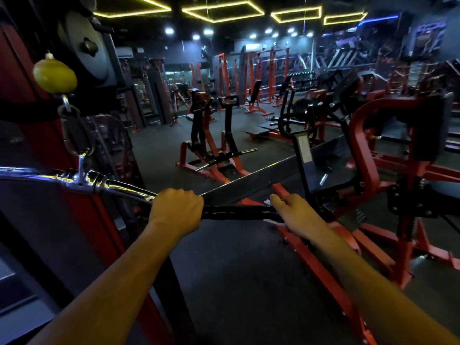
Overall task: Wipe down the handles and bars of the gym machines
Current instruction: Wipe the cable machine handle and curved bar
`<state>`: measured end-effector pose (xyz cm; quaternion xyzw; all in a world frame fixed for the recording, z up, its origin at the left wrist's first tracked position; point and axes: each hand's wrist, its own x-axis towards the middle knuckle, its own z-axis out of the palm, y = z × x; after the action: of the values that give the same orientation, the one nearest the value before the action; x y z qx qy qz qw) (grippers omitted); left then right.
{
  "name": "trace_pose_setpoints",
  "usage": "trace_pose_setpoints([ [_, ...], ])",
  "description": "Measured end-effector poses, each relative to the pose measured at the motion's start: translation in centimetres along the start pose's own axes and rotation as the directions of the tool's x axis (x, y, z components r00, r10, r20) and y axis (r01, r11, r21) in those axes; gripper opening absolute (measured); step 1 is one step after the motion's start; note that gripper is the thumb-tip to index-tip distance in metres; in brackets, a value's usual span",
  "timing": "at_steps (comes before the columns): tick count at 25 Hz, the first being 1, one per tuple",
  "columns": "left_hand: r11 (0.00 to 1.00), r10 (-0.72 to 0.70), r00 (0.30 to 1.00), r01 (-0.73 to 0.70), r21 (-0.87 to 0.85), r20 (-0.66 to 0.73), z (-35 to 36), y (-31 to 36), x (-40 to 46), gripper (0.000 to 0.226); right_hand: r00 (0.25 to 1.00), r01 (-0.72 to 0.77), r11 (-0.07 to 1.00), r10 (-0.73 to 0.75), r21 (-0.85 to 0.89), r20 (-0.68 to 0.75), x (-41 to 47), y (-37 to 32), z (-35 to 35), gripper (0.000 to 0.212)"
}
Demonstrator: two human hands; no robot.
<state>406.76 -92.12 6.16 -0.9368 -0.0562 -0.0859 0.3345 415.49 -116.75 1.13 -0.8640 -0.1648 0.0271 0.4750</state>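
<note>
The dark rubber floor (231, 265) carries red-framed machines: a plate-loaded machine (211, 148) mid-room, a large red frame (388, 185) at right, and what may be dumbbell racks (302, 79) in the dim background.

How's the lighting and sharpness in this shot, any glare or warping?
Head view: dim overall, lit by yellow ceiling light frames and white spotlights; bright glints on the chrome bar; wide-angle bending at the edges; the far machines look soft; the left hand and right hand stay fairly clear.

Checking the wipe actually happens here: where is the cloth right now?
In the head view, the white cloth is low and right of centre, wrapped under the right hand on the bar's black grip; the left hand holds the bar further left.
</note>
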Motion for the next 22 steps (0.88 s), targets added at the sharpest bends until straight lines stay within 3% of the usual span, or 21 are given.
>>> trace_pose_setpoints([
  [3,1.0,-0.025,1.0,0.025,-0.008,-0.006,0.2,0.0,0.1,0.024,0.912,0.277,0.956,-0.292,-0.092,-0.288,0.0,1.7,2.0,0.048],
  [7,1.0,-0.026,0.998,0.025,-0.009,-0.052,0.5,0.2,0.2,0.023,0.762,0.477,0.874,-0.465,-0.096,-0.45,-0.6,3.0,3.4,0.034],
  [8,1.0,-0.026,0.998,0.025,-0.011,-0.055,0.6,0.2,0.3,0.022,0.772,0.461,0.886,-0.424,-0.043,-0.474,-1.2,2.9,3.9,0.028],
  [10,1.0,-0.026,0.998,0.025,-0.004,-0.064,0.9,0.2,0.4,0.023,0.884,0.311,0.9,-0.155,0.305,-0.441,-2.1,2.3,4.8,0.023],
  [12,1.0,-0.023,0.997,0.024,0.01,-0.074,1.2,0.3,0.5,0.024,0.966,0.058,0.77,0.117,0.635,-0.231,-2.2,1.7,4.7,0.035],
  [14,1.0,-0.023,0.998,0.025,0.016,-0.066,1.2,0.2,0.5,0.025,0.981,-0.123,0.74,0.189,0.662,-0.03,-1.9,1.3,3.6,0.052],
  [17,1.0,-0.026,0.997,0.026,0.011,-0.071,1.0,0.3,0.5,0.025,0.972,-0.218,0.765,0.225,0.606,0.065,-1.2,1.7,2.1,0.062],
  [18,1.0,-0.028,0.997,0.028,0.004,-0.07,0.9,0.3,0.5,0.025,0.976,-0.206,0.819,0.211,0.536,0.052,-0.9,1.9,1.7,0.064],
  [19,1.0,-0.03,0.997,0.03,-0.002,-0.067,0.9,0.4,0.5,0.025,0.986,-0.162,0.927,0.167,0.338,0.013,-0.6,2.0,1.2,0.063],
  [20,0.999,-0.032,0.997,0.032,-0.004,-0.064,0.9,0.4,0.5,0.025,0.996,-0.089,0.996,0.089,-0.015,-0.024,-0.2,2.2,0.7,0.06],
  [21,1.0,-0.03,0.998,0.03,-0.005,-0.06,0.9,0.4,0.4,0.025,0.999,-0.008,0.931,-0.004,-0.366,-0.033,0.1,2.6,0.4,0.056],
  [22,1.0,-0.028,0.998,0.028,-0.004,-0.056,0.9,0.4,0.4,0.025,0.994,0.047,0.794,-0.096,-0.606,-0.05,0.3,3.1,0.4,0.054],
])
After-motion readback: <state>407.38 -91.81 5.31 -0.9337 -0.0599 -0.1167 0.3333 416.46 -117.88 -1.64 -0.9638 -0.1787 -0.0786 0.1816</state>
